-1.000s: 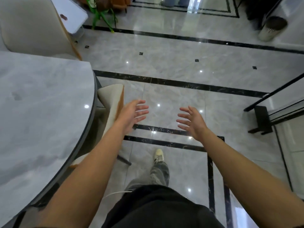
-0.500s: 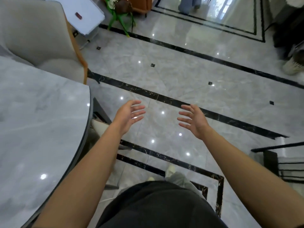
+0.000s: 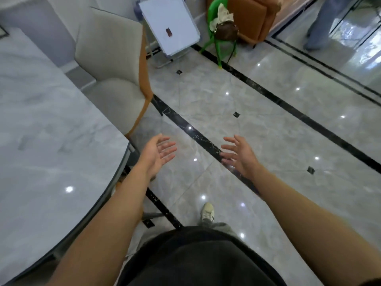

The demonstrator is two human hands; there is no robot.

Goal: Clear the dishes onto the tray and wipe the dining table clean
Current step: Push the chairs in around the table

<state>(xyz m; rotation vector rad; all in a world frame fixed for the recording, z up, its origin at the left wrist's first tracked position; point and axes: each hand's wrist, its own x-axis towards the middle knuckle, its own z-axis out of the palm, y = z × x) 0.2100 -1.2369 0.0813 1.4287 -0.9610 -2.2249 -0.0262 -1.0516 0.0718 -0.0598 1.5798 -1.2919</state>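
Note:
The grey marble dining table (image 3: 47, 141) fills the left side, its dark curved edge running down toward me; the part in view carries no dishes, tray or cloth. My left hand (image 3: 158, 153) is held out over the floor just right of the table's edge, palm turned inward, fingers apart, holding nothing. My right hand (image 3: 239, 155) is stretched out beside it, about a hand's width away, fingers spread and empty too.
A beige chair with an orange side (image 3: 115, 79) stands at the table's far corner. Beyond it are a white board on a stand (image 3: 171, 29), a green stool with a brown bag (image 3: 222, 32) and an orange seat (image 3: 251, 17). A person's legs (image 3: 321, 23) stand far right.
The view has swung left and up: the chair, white board and green stool have come into full view, and the black rack on the right has left the frame. Both hands stay open and empty.

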